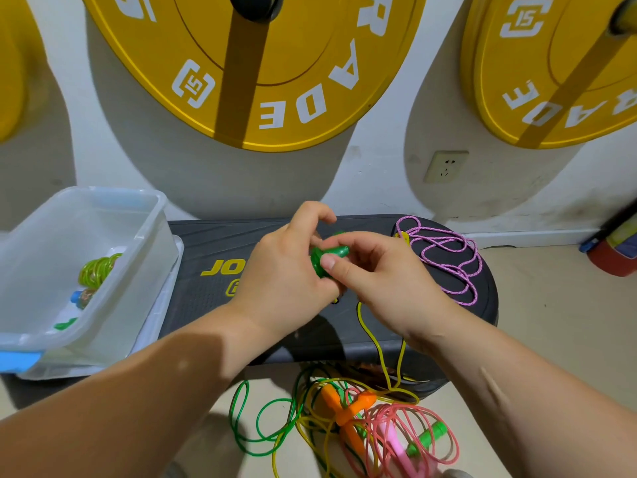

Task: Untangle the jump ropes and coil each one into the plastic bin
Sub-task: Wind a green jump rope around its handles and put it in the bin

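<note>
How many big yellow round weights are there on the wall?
3: the left weight, mostly cut off, the middle weight and the right weight. More may be out of view.

Green handle [336, 252], purple-and-white flecked rope [448, 257], yellow white-lettered plate [310, 46], orange handles [344, 408], black step [213, 243]; binned coil [98, 269] seemingly yellow-green.

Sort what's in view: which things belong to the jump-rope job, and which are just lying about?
Job: green handle, held by left hand and right hand; tangled ropes on the floor; purple rope; plastic bin with a coiled rope.
Lying about: yellow weight plates, wall socket, black step platform.
</note>
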